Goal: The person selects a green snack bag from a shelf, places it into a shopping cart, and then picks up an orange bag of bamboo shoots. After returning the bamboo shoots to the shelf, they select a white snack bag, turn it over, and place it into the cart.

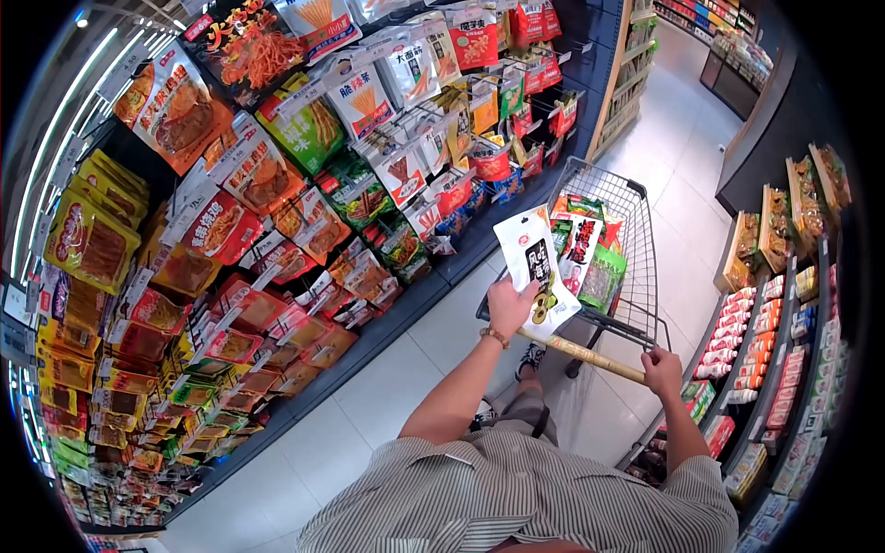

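Note:
My left hand (509, 306) is closed on a white snack bag (536, 267) with a dark label and a picture of green rolls. The bag is tilted above the near end of the shopping cart (648, 249). At the right end of the cart's yellowish handle (590, 358), my right hand (662, 371) is wrapped round the bar. Inside the basket lie a black and red packet (581, 247), a green packet (604, 279) and other colourful bags. The held bag partly covers the basket's near left side.
On the left, a long rack holds hanging snack bags (359, 100) and packaged meats (97, 221). Shelves on the right carry bottles (724, 336) and wooden crates (740, 251). The tiled aisle floor (659, 147) runs on past the cart between them.

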Demonstrator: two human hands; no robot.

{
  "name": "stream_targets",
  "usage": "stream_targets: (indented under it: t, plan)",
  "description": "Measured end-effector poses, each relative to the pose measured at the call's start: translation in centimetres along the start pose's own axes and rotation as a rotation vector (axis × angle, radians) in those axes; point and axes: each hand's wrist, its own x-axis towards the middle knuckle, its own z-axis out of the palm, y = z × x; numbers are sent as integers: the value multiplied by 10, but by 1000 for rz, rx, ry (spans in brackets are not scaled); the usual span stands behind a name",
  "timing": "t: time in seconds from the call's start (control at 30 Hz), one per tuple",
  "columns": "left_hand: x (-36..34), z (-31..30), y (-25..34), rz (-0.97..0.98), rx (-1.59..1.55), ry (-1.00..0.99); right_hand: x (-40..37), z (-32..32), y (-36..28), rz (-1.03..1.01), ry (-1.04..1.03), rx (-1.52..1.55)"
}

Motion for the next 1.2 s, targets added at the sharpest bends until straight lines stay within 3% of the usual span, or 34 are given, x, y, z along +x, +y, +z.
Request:
stream_targets:
  t: [0.4, 1.2]
  plan:
    - [-2, 2, -1, -87, -81, 54, -1, -6, -9, 41, -39, -3]
    - [0, 1, 2, -23, 14, 32, 1, 2, 2, 0, 2, 1]
